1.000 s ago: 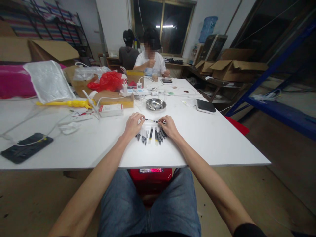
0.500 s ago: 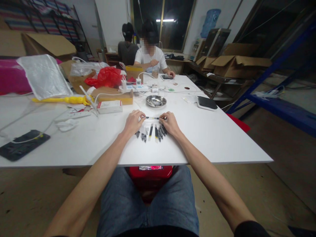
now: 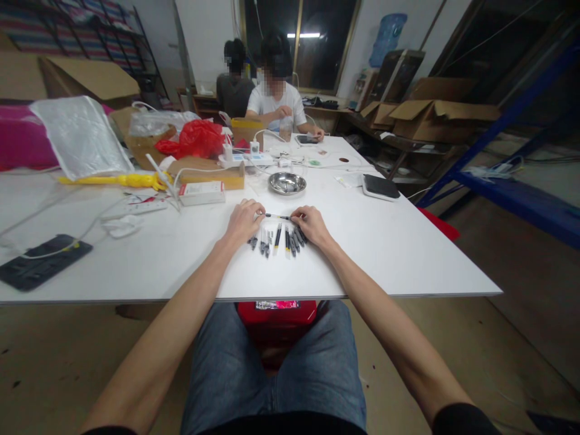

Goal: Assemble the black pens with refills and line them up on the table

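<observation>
A thin dark rod with a yellowish part, like a pen refill (image 3: 278, 216), stretches level between my two hands. Its left end is pinched in my left hand (image 3: 245, 220), and the fingers of my right hand (image 3: 310, 225) are closed on the right end. Just below on the white table (image 3: 385, 260) lies a row of pen parts: clear and dark pieces (image 3: 264, 243) on the left, black refills with yellow ends (image 3: 277, 237) in the middle, and dark pen barrels (image 3: 294, 240) on the right, partly under my right hand.
Beyond my hands sits a metal bowl (image 3: 287, 183). A white box (image 3: 202, 193), red bag (image 3: 199, 140) and power strip (image 3: 247, 159) stand back left; a black phone-like panel (image 3: 43, 263) lies far left. A black-topped device (image 3: 380, 187) is right. Two people sit behind.
My left hand has shifted slightly left and up, and a little more of the rod shows between my hands. The person across has raised a hand slightly from the tablet-like object.
</observation>
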